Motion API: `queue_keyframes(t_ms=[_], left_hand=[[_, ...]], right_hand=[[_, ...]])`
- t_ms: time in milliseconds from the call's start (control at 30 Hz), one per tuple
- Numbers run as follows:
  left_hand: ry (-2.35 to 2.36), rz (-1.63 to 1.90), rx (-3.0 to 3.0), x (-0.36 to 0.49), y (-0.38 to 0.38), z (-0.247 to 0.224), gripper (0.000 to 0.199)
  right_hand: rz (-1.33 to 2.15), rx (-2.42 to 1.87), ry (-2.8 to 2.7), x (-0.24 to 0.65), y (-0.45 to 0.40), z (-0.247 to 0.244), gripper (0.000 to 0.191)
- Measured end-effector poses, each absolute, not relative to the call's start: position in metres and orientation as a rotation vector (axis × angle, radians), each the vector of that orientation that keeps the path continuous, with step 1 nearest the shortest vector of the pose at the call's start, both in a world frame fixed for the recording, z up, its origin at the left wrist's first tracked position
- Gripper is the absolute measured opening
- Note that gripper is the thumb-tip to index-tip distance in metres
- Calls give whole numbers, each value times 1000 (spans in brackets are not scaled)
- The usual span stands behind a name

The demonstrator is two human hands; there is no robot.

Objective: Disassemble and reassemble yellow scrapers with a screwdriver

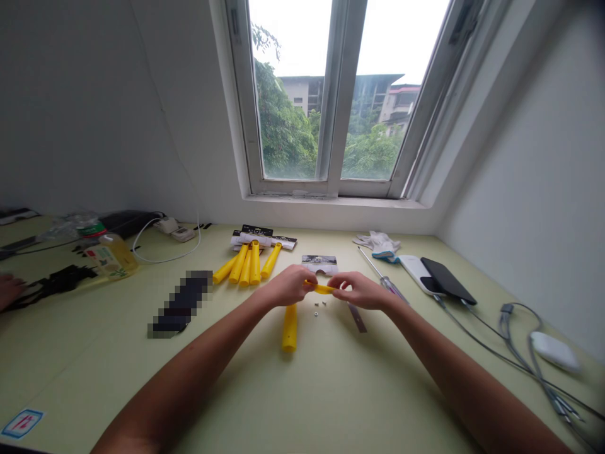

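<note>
A pale green table [340, 391] is bearing a bottle [116, 257] and clustered yellow handles [244, 267]; further right, a lone yellow handle [290, 331], tiny metal parts [316, 314] and a screwdriver [393, 288] are lying

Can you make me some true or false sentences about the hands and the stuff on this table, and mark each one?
1. Both the left hand and the right hand touch a small yellow piece. True.
2. The right hand is gripping a screwdriver. False: the screwdriver lies on the table.
3. Green trees show through the window. True.
4. The bottle is on the picture's right side. False: the bottle is on the left.
</note>
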State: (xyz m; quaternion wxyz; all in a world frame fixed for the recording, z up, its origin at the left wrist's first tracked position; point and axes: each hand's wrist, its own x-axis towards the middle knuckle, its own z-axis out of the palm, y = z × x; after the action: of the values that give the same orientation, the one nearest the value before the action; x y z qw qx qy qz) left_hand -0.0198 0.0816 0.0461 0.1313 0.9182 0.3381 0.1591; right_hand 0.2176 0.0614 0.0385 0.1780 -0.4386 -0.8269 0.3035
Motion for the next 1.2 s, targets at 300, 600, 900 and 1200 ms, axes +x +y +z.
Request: queue_keyframes(t_ms=[300, 600, 900, 1200], left_hand=[[924, 456, 2709, -26, 84, 45, 17], [819, 418, 2866, -26, 82, 48, 16], [767, 497, 2967, -25, 81, 44, 17], [813, 552, 3057, -30, 82, 50, 16]], right_hand=[[929, -1259, -2317, 212, 58, 38, 17], [971, -1309, -2337, 208, 55, 35, 14], [903, -1346, -2365, 205, 50, 44, 10], [1006, -1229, -2173, 206, 52, 41, 17]])
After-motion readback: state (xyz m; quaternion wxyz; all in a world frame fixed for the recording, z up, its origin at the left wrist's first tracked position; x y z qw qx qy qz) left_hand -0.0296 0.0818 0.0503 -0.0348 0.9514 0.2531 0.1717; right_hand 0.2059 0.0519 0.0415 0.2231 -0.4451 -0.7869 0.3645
